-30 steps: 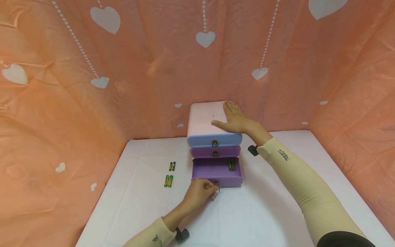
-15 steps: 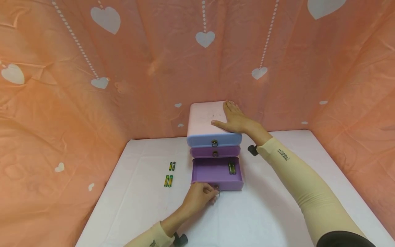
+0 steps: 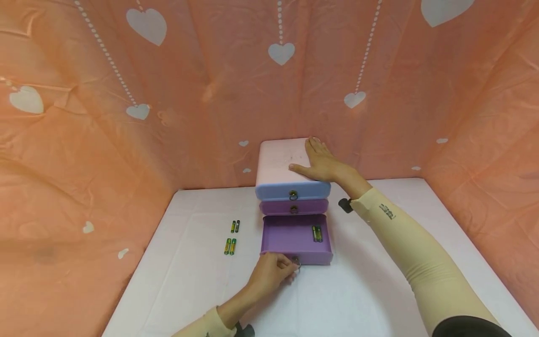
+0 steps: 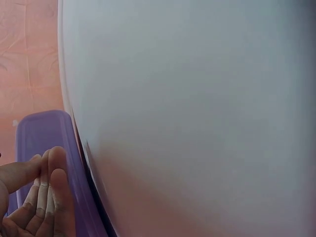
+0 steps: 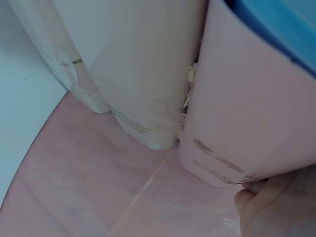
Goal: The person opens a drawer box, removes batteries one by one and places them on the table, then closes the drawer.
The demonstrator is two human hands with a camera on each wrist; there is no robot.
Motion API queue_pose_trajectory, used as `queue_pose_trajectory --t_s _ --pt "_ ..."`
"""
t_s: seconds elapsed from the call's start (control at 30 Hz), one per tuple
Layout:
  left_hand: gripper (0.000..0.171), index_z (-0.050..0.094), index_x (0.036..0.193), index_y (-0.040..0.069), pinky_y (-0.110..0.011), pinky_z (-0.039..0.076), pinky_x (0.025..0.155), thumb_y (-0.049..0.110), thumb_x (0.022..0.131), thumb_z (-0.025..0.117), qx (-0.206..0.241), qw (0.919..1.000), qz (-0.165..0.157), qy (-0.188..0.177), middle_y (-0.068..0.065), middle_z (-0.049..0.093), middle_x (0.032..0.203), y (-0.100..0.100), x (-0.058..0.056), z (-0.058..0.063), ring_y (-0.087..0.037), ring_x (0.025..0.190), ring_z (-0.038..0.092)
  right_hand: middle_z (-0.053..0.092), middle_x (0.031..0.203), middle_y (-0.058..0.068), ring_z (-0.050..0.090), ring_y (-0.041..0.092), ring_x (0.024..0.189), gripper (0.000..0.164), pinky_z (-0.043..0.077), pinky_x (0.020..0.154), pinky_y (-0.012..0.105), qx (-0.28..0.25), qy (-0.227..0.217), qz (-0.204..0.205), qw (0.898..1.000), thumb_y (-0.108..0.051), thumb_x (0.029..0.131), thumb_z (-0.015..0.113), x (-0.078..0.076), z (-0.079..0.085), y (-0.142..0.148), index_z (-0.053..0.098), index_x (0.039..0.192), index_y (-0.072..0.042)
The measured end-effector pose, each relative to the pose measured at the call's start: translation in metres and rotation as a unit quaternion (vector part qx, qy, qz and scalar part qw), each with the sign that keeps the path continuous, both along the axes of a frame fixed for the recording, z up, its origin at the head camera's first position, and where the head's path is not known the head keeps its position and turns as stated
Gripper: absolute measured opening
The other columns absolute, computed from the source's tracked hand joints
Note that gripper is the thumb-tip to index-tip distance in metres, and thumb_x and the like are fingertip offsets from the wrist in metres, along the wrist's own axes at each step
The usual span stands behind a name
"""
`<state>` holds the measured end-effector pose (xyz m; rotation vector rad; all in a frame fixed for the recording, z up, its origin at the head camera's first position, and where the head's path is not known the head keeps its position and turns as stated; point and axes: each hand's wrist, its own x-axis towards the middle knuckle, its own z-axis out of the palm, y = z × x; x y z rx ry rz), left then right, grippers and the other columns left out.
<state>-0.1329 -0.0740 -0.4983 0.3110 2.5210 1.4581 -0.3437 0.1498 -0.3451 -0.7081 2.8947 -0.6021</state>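
A small drawer cabinet (image 3: 278, 161) with a pink top stands at the back of the table. Its bottom purple drawer (image 3: 290, 238) is pulled well out, and two green batteries (image 3: 317, 234) lie inside at the right. My left hand (image 3: 271, 271) pinches the metal ring pull (image 3: 297, 262) on that drawer's front; in the left wrist view the fingertips (image 4: 58, 158) come together before the purple front. On the cabinet's top my right hand (image 3: 322, 164) rests flat with fingers spread; the right wrist view shows part of it at the pink casing (image 5: 247, 108).
Left of the cabinet, two small batteries (image 3: 235, 226) and two larger green-and-yellow batteries (image 3: 229, 246) lie on the white table (image 3: 189, 281). The middle purple drawer (image 3: 278, 207) and top blue drawer (image 3: 271, 192) are closed. An orange heart-patterned sheet (image 3: 210, 93) hangs close behind.
The left hand has drawn the bottom drawer further out toward the person. The batteries in it have come forward with it into fuller view. The right hand has stayed on top.
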Motion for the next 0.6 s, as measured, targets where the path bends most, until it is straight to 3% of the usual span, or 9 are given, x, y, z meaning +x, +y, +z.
queue_pose_trajectory --t_s 0.6 --pt "0.014 0.082 0.091 0.009 -0.023 0.054 0.064 0.022 0.097 0.080 -0.011 0.9998 0.004 0.015 0.007 0.072 0.066 0.0015 0.0103 -0.0004 -0.008 0.060 0.067 -0.013 0.176 0.025 -0.015 0.036 0.164 0.113 -0.008 0.133 0.048 0.003 -0.002 0.000 1.000 -0.071 0.104 0.048 -0.0004 0.0020 0.0000 -0.005 0.167 0.006"
